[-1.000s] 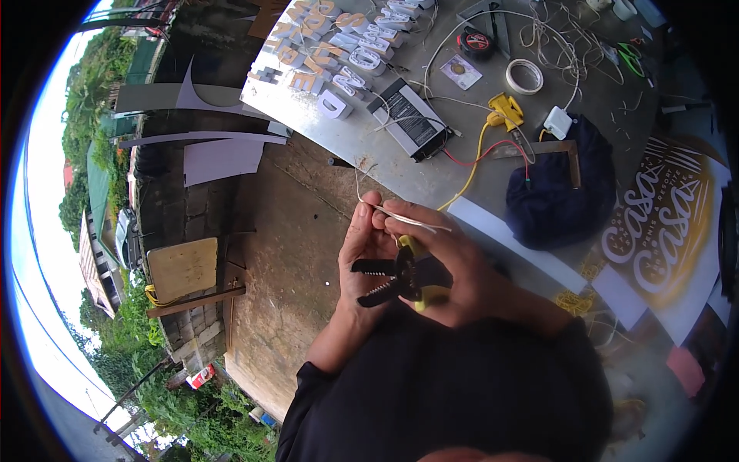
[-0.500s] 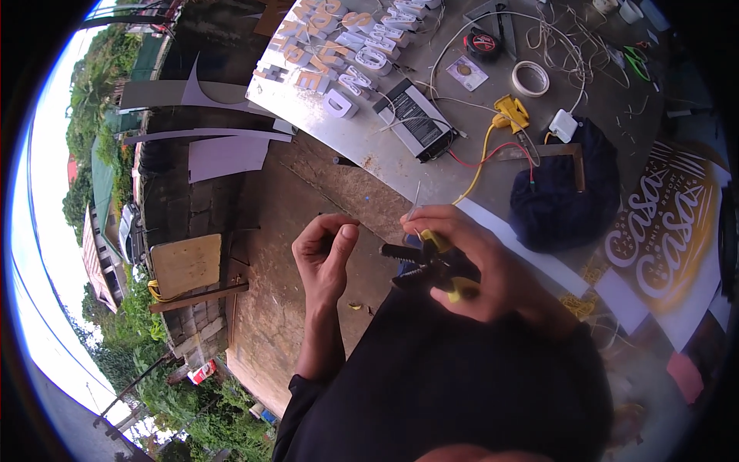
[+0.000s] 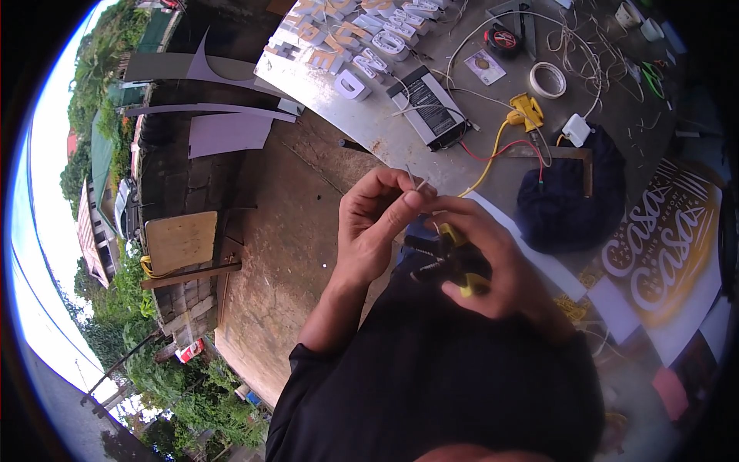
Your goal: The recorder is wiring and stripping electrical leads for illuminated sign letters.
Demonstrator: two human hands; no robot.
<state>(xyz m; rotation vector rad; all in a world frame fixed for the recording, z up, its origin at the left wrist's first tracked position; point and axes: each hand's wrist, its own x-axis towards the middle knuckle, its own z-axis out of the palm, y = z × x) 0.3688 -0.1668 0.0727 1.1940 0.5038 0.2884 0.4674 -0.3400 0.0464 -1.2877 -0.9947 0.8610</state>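
My left hand (image 3: 373, 223) has its thumb and index finger pinched on a thin, light wire (image 3: 419, 185), whose tip sticks up past the fingertips. Right beside it, my right hand (image 3: 493, 250) holds a black-and-yellow pliers-like tool (image 3: 439, 254). The tool's dark toothed jaws are parted and face left, with nothing visible between them. My right fingertips meet the left ones at the wire; whether they also grip it, I cannot tell. Part of the tool is hidden by my right palm.
On the metal table (image 3: 493, 173) lie a power supply box (image 3: 427, 108), white block letters (image 3: 389, 45), a tape roll (image 3: 547, 79), a tape measure (image 3: 502, 40), a yellow connector (image 3: 526, 112) and dark cloth (image 3: 558, 208). A printed sign (image 3: 662, 246) is at right; a board (image 3: 181, 240) leans left.
My left hand has moved up and right to my right hand and now pinches the wire. The right hand still holds the tool. The view has shifted slightly.
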